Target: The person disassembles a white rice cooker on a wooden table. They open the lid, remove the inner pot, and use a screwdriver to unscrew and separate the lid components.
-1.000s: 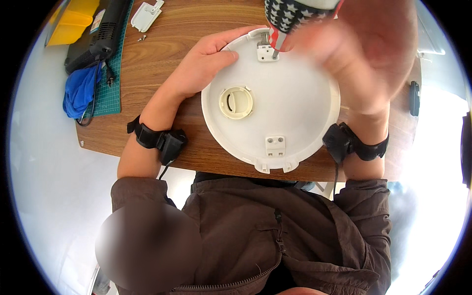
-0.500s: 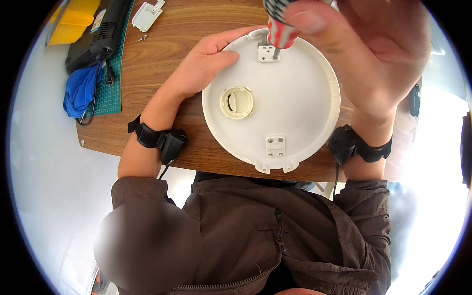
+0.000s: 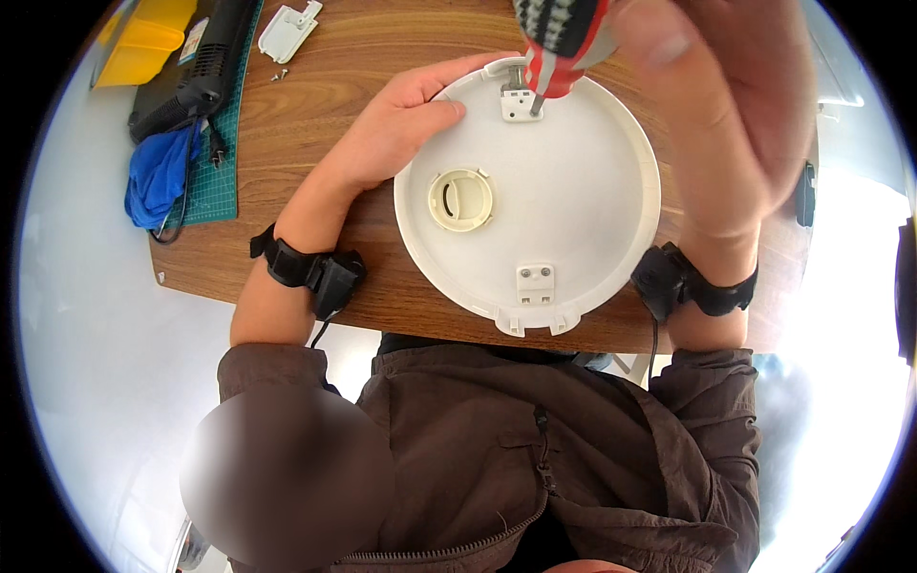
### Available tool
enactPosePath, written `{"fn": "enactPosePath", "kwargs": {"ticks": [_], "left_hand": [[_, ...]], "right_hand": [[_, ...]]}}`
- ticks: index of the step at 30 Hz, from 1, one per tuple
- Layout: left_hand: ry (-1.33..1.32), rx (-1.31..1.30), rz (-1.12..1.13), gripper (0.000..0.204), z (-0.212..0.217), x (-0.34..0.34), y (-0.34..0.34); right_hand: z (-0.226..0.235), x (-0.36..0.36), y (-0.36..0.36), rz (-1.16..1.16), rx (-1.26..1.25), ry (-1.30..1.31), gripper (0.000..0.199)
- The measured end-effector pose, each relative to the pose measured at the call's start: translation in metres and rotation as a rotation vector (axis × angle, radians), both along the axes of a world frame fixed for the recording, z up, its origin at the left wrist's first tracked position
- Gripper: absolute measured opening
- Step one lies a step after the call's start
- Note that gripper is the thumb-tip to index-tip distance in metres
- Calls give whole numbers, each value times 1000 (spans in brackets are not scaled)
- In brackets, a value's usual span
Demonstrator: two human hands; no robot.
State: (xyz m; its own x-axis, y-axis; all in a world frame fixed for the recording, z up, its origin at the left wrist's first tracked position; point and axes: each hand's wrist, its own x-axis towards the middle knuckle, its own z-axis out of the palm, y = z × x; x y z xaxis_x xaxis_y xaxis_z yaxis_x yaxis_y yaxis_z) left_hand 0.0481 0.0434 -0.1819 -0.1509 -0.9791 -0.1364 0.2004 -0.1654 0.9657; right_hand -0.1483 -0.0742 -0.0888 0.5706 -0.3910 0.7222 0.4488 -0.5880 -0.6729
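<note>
1. Nearest the body: brown jacket (image 3: 516, 449), black bands on both wrists at the near edge of the wooden table (image 3: 287, 124)
2. On that table, a round white plate (image 3: 564, 220), flat, its near rim reaching the table's near edge
3. Near rim of the plate: a small white bracket (image 3: 536, 284) with two screws; left of centre, a cream round knob (image 3: 460, 200)
4. Left hand (image 3: 401, 119) lying open on the plate's far-left rim, fingers spread flat over the edge, gripping nothing, only pressing down
5. Far rim of the plate: a second white bracket (image 3: 521, 103), with the metal tip of a screwdriver (image 3: 559, 43) standing on it
6. Right hand (image 3: 726, 105) up close and blurred, wrapped around the red, black and white screwdriver handle
7. Farther left: green mat (image 3: 212, 177) with a blue cloth (image 3: 158, 177) and a black tool (image 3: 196, 72) on it
8. Far edge: yellow bin (image 3: 143, 38), a loose white clip (image 3: 288, 29) and two small screws (image 3: 279, 74) beside it
</note>
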Motion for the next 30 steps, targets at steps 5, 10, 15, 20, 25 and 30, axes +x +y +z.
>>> {"fn": "enactPosePath", "kwargs": {"ticks": [5,10,15,20,25,30], "left_hand": [[-13,15,-13,62,7,-1,-1],[-24,6,7,62,5,0,1],[-22,41,31,62,10,-3,2],[-2,17,-18,63,5,2,-1],[-10,5,11,63,8,-1,-2],[-32,19,28,61,5,0,1]], "right_hand": [[1,0,-1,-6,-1,-4,45],[3,2,-2,8,-3,-14,45],[2,7,-3,19,-7,-23,45],[2,10,-4,26,1,-44,45],[-1,21,-13,93,43,-161,45],[6,21,-29,161,-81,-129,45]]}}
